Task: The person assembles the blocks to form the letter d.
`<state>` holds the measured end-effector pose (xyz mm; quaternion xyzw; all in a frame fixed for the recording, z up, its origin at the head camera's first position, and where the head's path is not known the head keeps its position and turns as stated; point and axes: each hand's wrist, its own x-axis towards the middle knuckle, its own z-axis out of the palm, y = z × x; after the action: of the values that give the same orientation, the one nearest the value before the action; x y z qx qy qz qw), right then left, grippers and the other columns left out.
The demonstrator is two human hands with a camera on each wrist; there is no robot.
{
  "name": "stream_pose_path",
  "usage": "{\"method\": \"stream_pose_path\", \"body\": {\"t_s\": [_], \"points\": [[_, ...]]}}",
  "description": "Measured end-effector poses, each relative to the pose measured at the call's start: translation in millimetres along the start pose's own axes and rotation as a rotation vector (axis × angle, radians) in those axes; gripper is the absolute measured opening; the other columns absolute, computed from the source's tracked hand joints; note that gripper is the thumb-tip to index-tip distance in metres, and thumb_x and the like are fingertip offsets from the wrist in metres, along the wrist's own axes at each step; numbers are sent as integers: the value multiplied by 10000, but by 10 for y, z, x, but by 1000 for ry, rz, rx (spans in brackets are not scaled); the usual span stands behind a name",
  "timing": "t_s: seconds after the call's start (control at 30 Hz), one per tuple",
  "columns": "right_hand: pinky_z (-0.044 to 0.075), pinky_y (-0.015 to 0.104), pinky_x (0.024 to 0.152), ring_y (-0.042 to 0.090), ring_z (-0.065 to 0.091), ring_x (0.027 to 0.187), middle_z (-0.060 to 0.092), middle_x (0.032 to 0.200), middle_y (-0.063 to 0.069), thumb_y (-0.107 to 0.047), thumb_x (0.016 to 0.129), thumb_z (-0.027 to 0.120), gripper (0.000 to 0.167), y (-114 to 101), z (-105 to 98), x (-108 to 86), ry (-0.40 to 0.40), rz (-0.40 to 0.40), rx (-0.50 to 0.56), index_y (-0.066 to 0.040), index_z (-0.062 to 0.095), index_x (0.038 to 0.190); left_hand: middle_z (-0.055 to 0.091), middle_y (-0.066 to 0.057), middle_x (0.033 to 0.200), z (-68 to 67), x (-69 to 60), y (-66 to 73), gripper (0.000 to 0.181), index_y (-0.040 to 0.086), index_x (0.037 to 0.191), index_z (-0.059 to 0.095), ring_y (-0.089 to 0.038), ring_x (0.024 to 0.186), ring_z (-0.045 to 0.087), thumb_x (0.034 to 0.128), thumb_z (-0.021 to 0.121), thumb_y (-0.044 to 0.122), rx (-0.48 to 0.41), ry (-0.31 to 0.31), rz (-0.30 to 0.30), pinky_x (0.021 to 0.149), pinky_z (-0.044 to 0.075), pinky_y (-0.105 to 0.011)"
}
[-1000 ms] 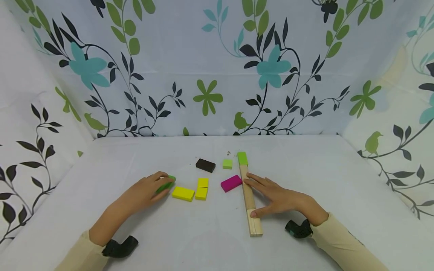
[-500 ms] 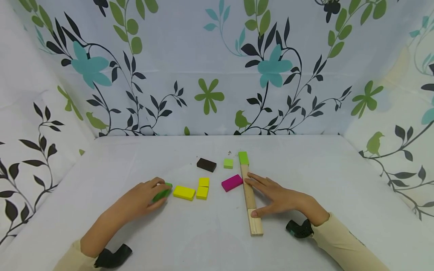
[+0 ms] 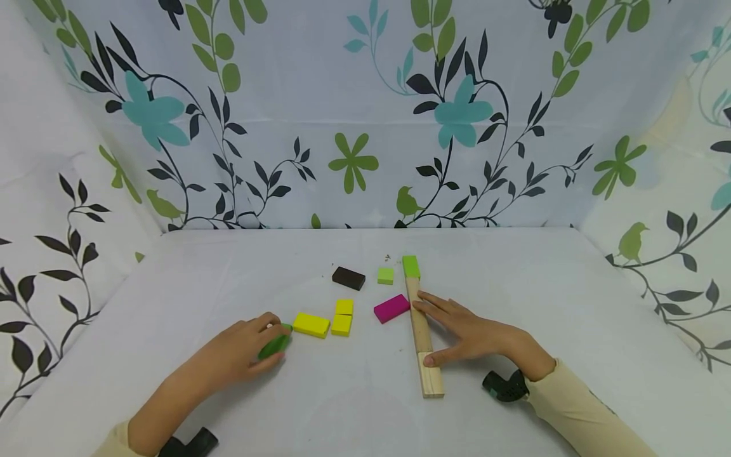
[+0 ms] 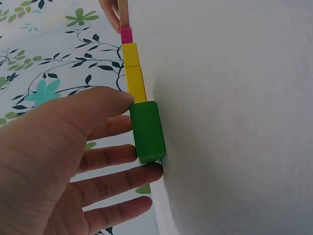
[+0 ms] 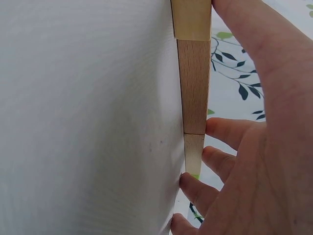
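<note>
In the head view, my left hand (image 3: 242, 349) holds a green block (image 3: 275, 344) between thumb and fingers. Its far corner lies close to a yellow block (image 3: 311, 324). Seen from the left wrist, the thumb tip meets the edge of the green block (image 4: 146, 129) and the other fingers spread along its side and end. My right hand (image 3: 468, 333) rests along a row of plain wooden blocks (image 3: 419, 324), thumb on the nearest one and fingertips against the side. A lime green block (image 3: 410, 266) tops the row's far end.
Two smaller yellow blocks (image 3: 341, 325) touch each other near the middle. A magenta block (image 3: 391, 309) lies against or very near the wooden row. Behind are a dark brown block (image 3: 348, 278) and a small lime block (image 3: 385, 275). Patterned cloth (image 3: 354, 114) surrounds the white table.
My left hand has drawn the green block toward me, first leftward, then slightly right, turning it near the yellow block. The right hand and wooden row stay put.
</note>
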<state>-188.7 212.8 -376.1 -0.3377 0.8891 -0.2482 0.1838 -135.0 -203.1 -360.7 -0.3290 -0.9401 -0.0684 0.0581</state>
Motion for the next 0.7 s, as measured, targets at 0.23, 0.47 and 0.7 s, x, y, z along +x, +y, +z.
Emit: {"method": "stream_pose_path", "body": {"t_s": [0.23, 0.47, 0.7], "points": [[33, 611, 1160, 365, 123, 1478, 91, 1629, 104, -517, 811, 721, 961, 7, 20, 4, 5, -7, -4, -121, 244, 1545, 575, -13, 1075, 6, -4, 144, 281, 163, 1139, 641, -115, 794, 551, 883, 708, 256, -56, -35, 53, 722, 538, -322], [36, 622, 1155, 368, 125, 1476, 91, 1630, 94, -528, 815, 713, 953, 24, 28, -2, 9, -11, -10, -141, 241, 1547, 575, 5, 1092, 23, 1, 286, 297, 186, 1163, 631, -123, 842, 565, 898, 692, 306, -54, -55, 113, 763, 536, -335], [34, 612, 1160, 360, 118, 1480, 82, 1632, 90, -532, 816, 710, 959, 30, 31, 3, 5, -8, -11, -143, 232, 1551, 561, 12, 1141, 18, 6, 394, 335, 191, 1185, 620, -158, 874, 566, 902, 680, 360, -46, -80, 136, 812, 532, -335]]}}
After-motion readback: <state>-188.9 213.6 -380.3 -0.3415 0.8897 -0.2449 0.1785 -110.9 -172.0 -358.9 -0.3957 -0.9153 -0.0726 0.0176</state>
